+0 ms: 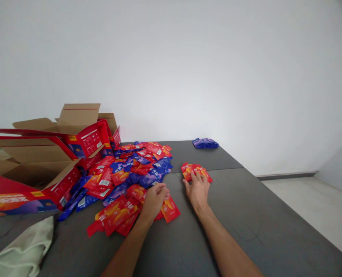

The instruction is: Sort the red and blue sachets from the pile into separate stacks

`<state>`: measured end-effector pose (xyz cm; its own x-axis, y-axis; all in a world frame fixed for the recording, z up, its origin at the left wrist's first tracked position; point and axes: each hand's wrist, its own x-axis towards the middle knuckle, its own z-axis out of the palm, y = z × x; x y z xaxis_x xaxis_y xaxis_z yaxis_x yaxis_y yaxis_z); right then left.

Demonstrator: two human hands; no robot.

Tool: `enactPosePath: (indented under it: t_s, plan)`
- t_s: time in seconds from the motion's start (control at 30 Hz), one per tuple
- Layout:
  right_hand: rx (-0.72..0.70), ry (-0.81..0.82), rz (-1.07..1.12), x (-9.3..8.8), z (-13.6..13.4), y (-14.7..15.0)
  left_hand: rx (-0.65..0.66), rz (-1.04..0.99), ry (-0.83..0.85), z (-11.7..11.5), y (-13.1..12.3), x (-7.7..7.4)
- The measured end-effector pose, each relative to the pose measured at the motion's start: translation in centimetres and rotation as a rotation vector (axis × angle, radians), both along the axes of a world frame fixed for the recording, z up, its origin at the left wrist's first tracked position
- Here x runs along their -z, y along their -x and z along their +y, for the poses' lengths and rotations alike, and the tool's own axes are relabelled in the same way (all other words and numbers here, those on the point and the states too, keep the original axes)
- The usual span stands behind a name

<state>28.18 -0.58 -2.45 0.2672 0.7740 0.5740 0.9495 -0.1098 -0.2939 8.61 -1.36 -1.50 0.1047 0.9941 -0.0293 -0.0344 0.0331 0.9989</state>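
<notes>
We logged both hands over the tbl (246, 215), reaching in from the bottom edge. R hand (199, 189) was palm-down w/ fingers spread, fingertips on a small red group (186, 172), approx. mid-tbl, right of the big pile; we read it as open, resting on top rather than closed round the packs. L hand (156, 195) was just left of it, fingers bent, above the near right edge of the pile; couldn't tell if it was gripping anything, as the fingers hid what was under them. We had a red pack (170, 211) lying just below its fingertips, flat on the tbl, w/ more red packs (117, 215) fanned & overlapping left of the L wrist. The mixed pile (148, 177), red + blue, spread from the boxes to near the L hand, packs at all angles, some face up, some showing barcodes. Further back, near the far right tbl corner, we noted a blue stack (205, 144), well apart from the pile. Along the left side we saw open boxes, flaps up: front box (17, 202), rear box (91, 143) & part of another behind. Pale cloth (26, 246) lay crumpled at bottom left, near the front box. White wall (188, 69) behind.
</notes>
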Motion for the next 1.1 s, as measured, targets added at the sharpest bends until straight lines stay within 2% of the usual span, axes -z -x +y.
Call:
enactPosePath:
  t_s: [0.13, 0.27, 0.43, 0.67, 0.83, 1.0, 1.1]
  plan:
    - [0.088, 0.105, -0.026, 0.2, -0.4, -0.2, 0.033, 0.075, -0.037, -0.1, 0.2, 0.1]
    - [0.148, 0.213, -0.013, 0.4, -0.5, -0.3, 0.049, 0.24, -0.122, -0.3, 0.3, -0.2]
    - [0.182, 0.256, -0.003, 1.0, -0.2, -0.2, 0.066, 0.397, -0.223, -0.5, 0.6, -0.8]
    - [0.145, 0.149, 0.018, 2.1, 0.2, -0.7, 0.132, 0.623, -0.329, -1.2, 1.8, -2.0]
    - [0.112, 0.103, 0.043, 2.4, 0.3, -1.3, 0.234, 0.808, -0.427, -1.5, 2.4, -2.5]
    - [0.119, 0.031, 0.053, 1.3, 0.2, -1.1, 0.241, 0.975, -0.459, -1.7, 2.5, -2.0]
    - [-0.008, -0.016, 0.073, 0.3, -0.1, -0.2, 0.215, 1.044, -0.421, -1.7, 2.3, -1.6]
